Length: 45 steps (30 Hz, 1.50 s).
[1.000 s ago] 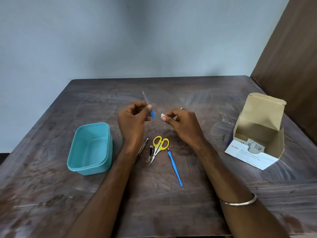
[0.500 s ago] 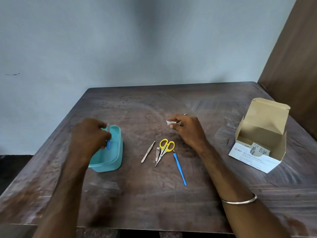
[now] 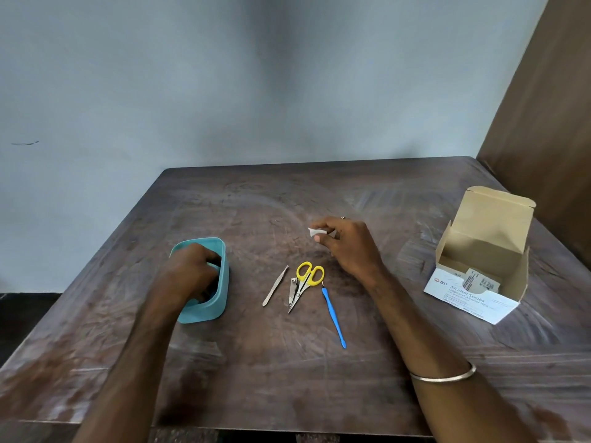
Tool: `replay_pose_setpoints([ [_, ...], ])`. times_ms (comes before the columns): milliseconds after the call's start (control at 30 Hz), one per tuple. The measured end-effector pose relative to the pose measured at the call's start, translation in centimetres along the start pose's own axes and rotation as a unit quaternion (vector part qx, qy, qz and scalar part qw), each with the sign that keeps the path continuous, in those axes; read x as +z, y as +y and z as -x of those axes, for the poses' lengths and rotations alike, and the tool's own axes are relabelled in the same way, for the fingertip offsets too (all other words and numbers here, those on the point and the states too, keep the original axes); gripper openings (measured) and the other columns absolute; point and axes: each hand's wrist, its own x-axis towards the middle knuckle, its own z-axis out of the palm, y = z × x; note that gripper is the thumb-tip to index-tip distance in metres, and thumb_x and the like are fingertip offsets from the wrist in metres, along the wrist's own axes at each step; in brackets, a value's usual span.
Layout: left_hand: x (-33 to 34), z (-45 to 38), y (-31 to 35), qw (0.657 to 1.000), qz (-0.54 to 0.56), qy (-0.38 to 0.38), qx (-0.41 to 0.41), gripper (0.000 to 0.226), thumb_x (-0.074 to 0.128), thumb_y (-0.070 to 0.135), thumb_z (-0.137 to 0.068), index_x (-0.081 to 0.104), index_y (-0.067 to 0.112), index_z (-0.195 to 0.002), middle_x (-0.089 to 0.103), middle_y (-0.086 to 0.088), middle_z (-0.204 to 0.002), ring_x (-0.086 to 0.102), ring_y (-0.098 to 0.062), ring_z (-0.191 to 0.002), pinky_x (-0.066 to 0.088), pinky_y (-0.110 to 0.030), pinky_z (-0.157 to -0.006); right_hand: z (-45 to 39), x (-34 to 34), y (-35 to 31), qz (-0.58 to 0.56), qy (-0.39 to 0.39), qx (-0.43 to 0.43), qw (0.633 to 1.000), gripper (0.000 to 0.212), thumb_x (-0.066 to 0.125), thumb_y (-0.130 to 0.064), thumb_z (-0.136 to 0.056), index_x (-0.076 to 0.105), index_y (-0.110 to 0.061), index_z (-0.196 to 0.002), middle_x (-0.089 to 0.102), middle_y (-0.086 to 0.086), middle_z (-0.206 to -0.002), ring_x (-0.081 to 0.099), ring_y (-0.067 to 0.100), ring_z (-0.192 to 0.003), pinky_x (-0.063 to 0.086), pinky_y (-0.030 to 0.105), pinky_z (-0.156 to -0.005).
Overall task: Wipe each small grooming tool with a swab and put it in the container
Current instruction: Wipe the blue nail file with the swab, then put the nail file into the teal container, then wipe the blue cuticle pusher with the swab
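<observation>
Left hand (image 3: 192, 270) sunk into the teal plastic container (image 3: 220, 282), fingers curled down inside, probably to lay a wiped tool on the bottom (whether anything is held, impossible to tell). Right hand (image 3: 345, 244) raised above the worn wooden counter (image 3: 319, 378), pinching a small white swab (image 3: 316, 231), ready for the next piece. Lined up between: thin metal tweezers (image 3: 275, 286), steel nail clipper (image 3: 292, 290), yellow-handled scissors (image 3: 308, 278), slim blue-handled tool (image 3: 334, 318). Open cardboard swab box (image 3: 479, 266) well right.

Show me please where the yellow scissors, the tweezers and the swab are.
yellow scissors (image 3: 309, 274): head view, on the yellow handle loops.
tweezers (image 3: 275, 286): head view, middle of the metal shaft.
swab (image 3: 316, 232): head view, on the white pad pinched by the right hand (image 3: 348, 246).
</observation>
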Motion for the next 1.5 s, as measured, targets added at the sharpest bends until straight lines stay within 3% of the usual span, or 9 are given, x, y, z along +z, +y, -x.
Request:
replay_pose_setpoints([
  [167, 0.1, -0.2, 0.7, 0.999, -0.043, -0.005, 0.016, 0.049, 0.048, -0.004, -0.091, 0.063, 0.019, -0.131, 0.063, -0.006, -0.084, 0.060, -0.015, -0.063, 0.041, -0.026, -0.051, 0.0, -0.1, -0.1, 0.000, -0.002, 0.003, 1.000, 0.024, 0.077, -0.018, -0.087, 0.077, -0.022, -0.110, 0.077, 0.004, -0.105, 0.068, 0.014, -0.084, 0.056, 0.031, -0.078],
  [700, -0.9, 0.2, 1.1, 1.000, -0.002, -0.018, -0.020, 0.039, 0.055, -0.005, -0.091, 0.064, 0.008, -0.127, 0.069, -0.014, -0.068, 0.069, -0.026, -0.060, 0.058, -0.034, -0.055, -0.3, 0.2, 0.4, -0.026, 0.018, 0.016, 0.999, 0.024, 0.072, -0.024, -0.090, 0.076, -0.030, -0.113, 0.077, 0.000, -0.102, 0.061, 0.007, -0.066, 0.059, 0.037, -0.075],
  [800, -1.2, 0.4, 0.9, 0.998, 0.006, 0.060, 0.002, 0.031, 0.066, 0.008, -0.087, 0.069, 0.011, -0.117, 0.073, -0.012, -0.073, 0.070, -0.024, -0.061, 0.060, -0.036, -0.064, -0.3, 0.2, 0.5, -0.031, 0.035, 0.021, 0.999, 0.021, 0.072, -0.025, -0.090, 0.078, -0.027, -0.109, 0.077, -0.001, -0.101, 0.062, 0.008, -0.065, 0.058, 0.039, -0.074],
  [933, -1.4, 2.3, 2.6, 0.980, -0.049, 0.179, 0.070, 0.025, 0.068, 0.029, -0.089, 0.075, 0.018, -0.109, 0.074, -0.009, -0.105, 0.067, -0.024, -0.087, 0.048, -0.031, -0.077, -0.4, 0.2, 0.6, -0.030, 0.027, 0.029, 0.999, 0.027, 0.075, -0.017, -0.087, 0.077, -0.026, -0.113, 0.077, 0.002, -0.105, 0.060, 0.006, -0.065, 0.060, 0.039, -0.077],
  [1033, -1.1, 3.6, 4.5, 0.974, -0.042, 0.200, 0.099, 0.025, 0.069, 0.033, -0.089, 0.075, 0.018, -0.108, 0.073, -0.007, -0.111, 0.065, -0.025, -0.101, 0.041, -0.031, -0.079, -0.4, 0.3, 0.6, -0.026, 0.017, 0.031, 0.999, 0.031, 0.076, -0.013, -0.086, 0.076, -0.025, -0.114, 0.076, 0.004, -0.109, 0.060, 0.007, -0.065, 0.060, 0.037, -0.079],
  [1167, 0.5, 4.7, 6.3, 0.980, -0.016, 0.150, 0.132, 0.023, 0.072, 0.037, -0.086, 0.077, 0.020, -0.099, 0.075, -0.003, -0.098, 0.067, -0.019, -0.089, 0.049, -0.031, -0.081, -0.3, 0.2, 0.6, -0.026, 0.015, 0.034, 0.999, 0.028, 0.073, -0.016, -0.089, 0.076, -0.025, -0.115, 0.077, 0.002, -0.104, 0.061, 0.006, -0.057, 0.058, 0.031, -0.075],
  [1333, 4.7, 5.2, 8.3, 0.985, -0.040, 0.057, 0.157, 0.039, 0.067, 0.043, -0.087, 0.072, 0.008, -0.072, 0.069, -0.010, -0.066, 0.065, -0.028, -0.061, 0.056, -0.035, -0.065, -0.5, 0.2, 0.6, -0.034, 0.032, 0.032, 0.998, 0.021, 0.072, -0.028, -0.090, 0.078, -0.027, -0.109, 0.077, -0.004, -0.103, 0.064, 0.007, -0.078, 0.056, 0.036, -0.078],
  [1400, 6.5, 5.7, 9.1, 0.983, -0.070, 0.036, 0.163, 0.052, 0.064, 0.048, -0.087, 0.060, 0.004, -0.059, 0.057, -0.010, -0.054, 0.051, -0.026, -0.051, 0.041, -0.031, -0.052, -0.5, 0.2, 0.6, -0.035, 0.036, 0.036, 0.998, 0.018, 0.072, -0.029, -0.088, 0.079, -0.029, -0.105, 0.077, -0.005, -0.100, 0.062, 0.007, -0.076, 0.055, 0.036, -0.078],
  [1500, 9.0, 6.4, 9.8, 0.979, -0.101, 0.011, 0.176, 0.059, 0.064, 0.057, -0.084, 0.037, 0.013, -0.054, 0.043, -0.001, -0.052, 0.044, -0.020, -0.055, 0.031, -0.033, -0.053, -0.6, 0.3, 0.7, -0.031, 0.045, 0.045, 0.997, 0.021, 0.068, -0.022, -0.085, 0.079, -0.031, -0.101, 0.075, -0.005, -0.100, 0.065, 0.012, -0.077, 0.056, 0.037, -0.077],
])
